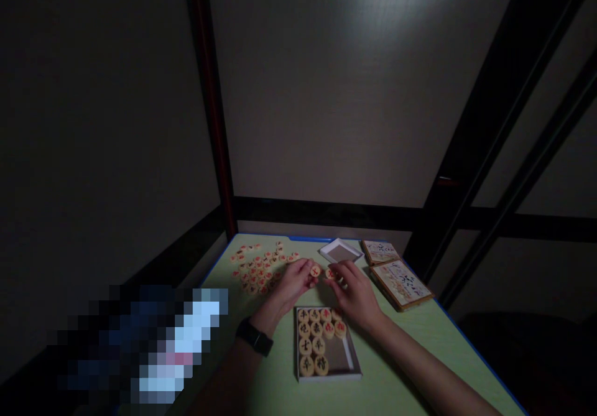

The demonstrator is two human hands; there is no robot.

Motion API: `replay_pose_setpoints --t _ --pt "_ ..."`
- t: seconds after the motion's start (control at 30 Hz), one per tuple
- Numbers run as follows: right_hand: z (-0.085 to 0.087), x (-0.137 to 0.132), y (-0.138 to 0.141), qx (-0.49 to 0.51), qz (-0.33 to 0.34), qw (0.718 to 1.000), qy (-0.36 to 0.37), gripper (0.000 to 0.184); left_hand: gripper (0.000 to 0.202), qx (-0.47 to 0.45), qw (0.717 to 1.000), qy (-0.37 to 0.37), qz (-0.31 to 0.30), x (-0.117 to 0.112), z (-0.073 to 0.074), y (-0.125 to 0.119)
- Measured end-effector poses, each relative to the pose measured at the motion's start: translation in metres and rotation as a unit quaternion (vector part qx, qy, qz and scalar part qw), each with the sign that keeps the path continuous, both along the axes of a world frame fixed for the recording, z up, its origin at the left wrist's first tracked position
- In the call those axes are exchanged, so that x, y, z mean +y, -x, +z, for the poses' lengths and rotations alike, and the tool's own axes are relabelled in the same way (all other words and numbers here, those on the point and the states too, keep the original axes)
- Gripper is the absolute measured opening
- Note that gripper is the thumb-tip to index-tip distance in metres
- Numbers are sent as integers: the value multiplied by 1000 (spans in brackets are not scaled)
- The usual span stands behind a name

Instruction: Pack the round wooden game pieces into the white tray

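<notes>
My left hand (pixel 295 280), a watch (pixel 254 336) on its wrist, pinches a round wooden Chinese chess piece (pixel 315 271) with a red character. Just to the right, my right hand (pixel 352 288) holds another red-marked chess piece (pixel 330 273) between thumb and fingers. Below both hands lies a shallow open box (pixel 360 375). Black-marked pieces (pixel 305 346) fill its two left columns, and red-marked pieces (pixel 329 329) sit at its upper right. Its lower right shows bare bottom. Many loose pieces (pixel 261 265) are spread beyond my left hand, partly hidden by it.
An empty white box lid (pixel 342 251) lies at the table's far side. Two printed boxes (pixel 402 283) stand along the right edge. The green table (pixel 405 354) has a blue rim and meets a wall (pixel 326 92) behind. A blurred-out patch (pixel 186 341) covers the lower left.
</notes>
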State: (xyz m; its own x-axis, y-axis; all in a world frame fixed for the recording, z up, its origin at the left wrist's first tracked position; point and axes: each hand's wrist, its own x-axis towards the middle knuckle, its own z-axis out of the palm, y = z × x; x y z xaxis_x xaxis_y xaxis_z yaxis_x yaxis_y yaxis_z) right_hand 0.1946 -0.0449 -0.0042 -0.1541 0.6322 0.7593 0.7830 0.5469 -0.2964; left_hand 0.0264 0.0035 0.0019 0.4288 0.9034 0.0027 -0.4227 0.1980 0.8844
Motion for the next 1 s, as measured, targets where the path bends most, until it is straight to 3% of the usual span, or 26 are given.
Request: replay_pose_setpoints --t 0.2,0.4,0.67,0.87,1.0 --pt "-4 3 -4 -30 -8 999 23 14 41 21 999 -36 -33 1 -3 0" --pt "-4 4 -6 -29 4 999 28 14 42 63 994 -85 -2 0 -1 1" --pt "-2 3 -2 20 66 998 10 19 50 82 994 -75 15 -5 7 2" --pt "0 0 2 52 79 996 0 23 56 105 990 -79 -46 -8 12 3" --pt "0 -1 2 44 74 996 8 20 58 124 990 -65 -29 -9 14 2"
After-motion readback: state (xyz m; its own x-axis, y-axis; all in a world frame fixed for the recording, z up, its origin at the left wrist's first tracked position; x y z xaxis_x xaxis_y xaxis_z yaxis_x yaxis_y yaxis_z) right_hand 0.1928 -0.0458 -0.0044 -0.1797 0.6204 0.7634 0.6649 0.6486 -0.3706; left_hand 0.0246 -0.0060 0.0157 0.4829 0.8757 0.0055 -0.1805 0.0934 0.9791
